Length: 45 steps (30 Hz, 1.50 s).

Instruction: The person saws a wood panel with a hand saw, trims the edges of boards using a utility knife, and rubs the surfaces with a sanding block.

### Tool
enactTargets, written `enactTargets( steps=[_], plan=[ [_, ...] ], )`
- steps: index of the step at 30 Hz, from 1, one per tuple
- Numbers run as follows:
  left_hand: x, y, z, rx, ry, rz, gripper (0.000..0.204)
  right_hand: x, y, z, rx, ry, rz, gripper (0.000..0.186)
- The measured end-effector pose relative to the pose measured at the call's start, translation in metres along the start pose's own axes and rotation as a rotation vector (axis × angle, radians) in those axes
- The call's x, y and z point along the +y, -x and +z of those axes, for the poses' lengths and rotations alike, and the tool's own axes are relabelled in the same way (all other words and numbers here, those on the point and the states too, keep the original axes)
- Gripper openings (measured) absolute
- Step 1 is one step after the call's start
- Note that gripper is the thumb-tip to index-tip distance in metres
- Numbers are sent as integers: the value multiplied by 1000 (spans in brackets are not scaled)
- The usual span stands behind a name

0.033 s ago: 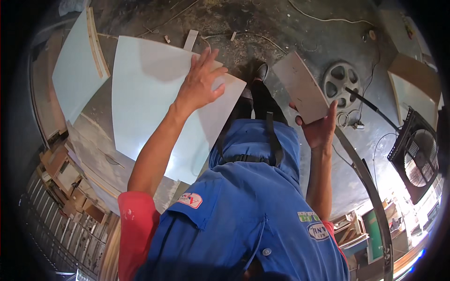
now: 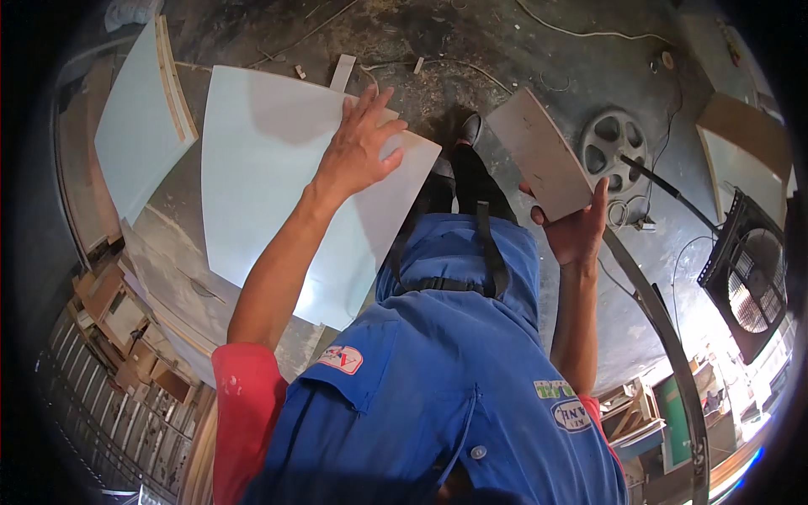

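Observation:
A large pale white panel [image 2: 269, 168] lies to the left of my body, its right part in shadow. Over its far right edge is my left hand [image 2: 360, 151], fingers spread and holding nothing; whether it touches the panel I cannot tell. My right hand [image 2: 574, 227] grips the near end of a flat rectangular wooden board [image 2: 543, 160], thumb along the right side and fingertips at the left. The board is tilted up and away, and small dark marks show on its face.
A second white panel [image 2: 143, 126] with wooden edge strips stands at far left. On the right are a round spoked metal base [image 2: 613, 150], a black fan [image 2: 753, 278], and a curved dark pole [image 2: 665, 328]. Cables [image 2: 589, 35] and wood scraps [image 2: 342, 74] litter the floor.
The board in my right hand has tipped slightly, its far end shifting a little up and left. My left hand stays over the panel, almost unmoved.

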<state>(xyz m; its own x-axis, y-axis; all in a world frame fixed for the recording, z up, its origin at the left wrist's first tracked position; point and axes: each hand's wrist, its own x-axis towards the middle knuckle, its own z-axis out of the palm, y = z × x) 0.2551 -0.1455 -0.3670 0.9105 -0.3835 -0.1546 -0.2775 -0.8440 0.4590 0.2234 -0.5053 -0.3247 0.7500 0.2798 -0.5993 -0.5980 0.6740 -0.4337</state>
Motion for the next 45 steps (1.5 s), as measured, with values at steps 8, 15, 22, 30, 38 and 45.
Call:
enactTargets(
  steps=[8,15,22,30,38,45],
  plan=[
    [-12,-7,-6,94,278,-165,26,4,12,23,20,377,-121,74],
    [-6,16,13,404,233,-275,55,15,12,31,83,542,-164,77],
    [-4,21,30,424,138,-418,80,16,-9,31,83,768,-173,70],
    [-34,24,27,456,-140,-658,76,16,-47,7,111,849,-15,64],
    [-32,21,25,410,-183,-668,75,12,-75,10,144,788,75,66],
    [-36,18,31,461,-182,-648,77,20,-67,38,18,494,151,74]
  ],
)
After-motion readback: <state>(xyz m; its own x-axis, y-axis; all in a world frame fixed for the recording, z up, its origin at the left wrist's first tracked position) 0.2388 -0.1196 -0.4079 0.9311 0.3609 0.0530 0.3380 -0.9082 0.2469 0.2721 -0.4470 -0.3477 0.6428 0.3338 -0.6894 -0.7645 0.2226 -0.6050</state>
